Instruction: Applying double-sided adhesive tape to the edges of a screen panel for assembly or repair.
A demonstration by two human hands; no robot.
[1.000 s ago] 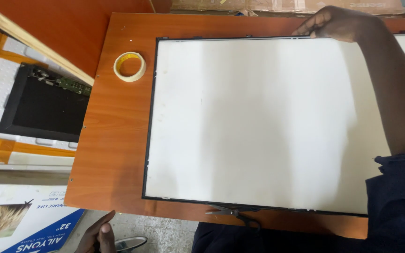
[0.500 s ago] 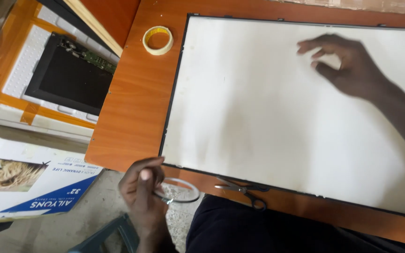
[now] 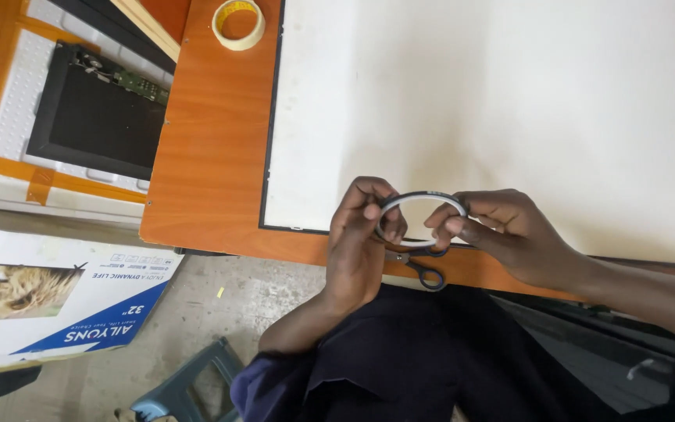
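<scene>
Both my hands are up over the near edge of the table [image 3: 212,156], holding a thin dark ring of tape [image 3: 422,200] between them. My left hand [image 3: 361,242] has its fingers closed on the ring's left side, thumb and fingertips pinching the band. My right hand [image 3: 509,234] pinches the ring's right side the same way, fingers curled and shut on it. The ring stands roughly upright between the two hands, its open middle facing me, with the white panel showing through it.

The ring hangs just above the lower edge of the big white panel [image 3: 509,101], which lies flat on the table and covers most of it. The panel has a thin black border.

Just below my hands, a pair of scissors [image 3: 423,266] with dark handles lies on the strip of bare wood between panel and table edge, partly hidden by my fingers.

At the far left corner of the table sits a roll of yellowish tape [image 3: 237,23], well apart from my hands.

On the floor to the left: a black flat screen back [image 3: 91,121] resting in white foam packing, and nearer me a printed cardboard box [image 3: 56,293].
</scene>
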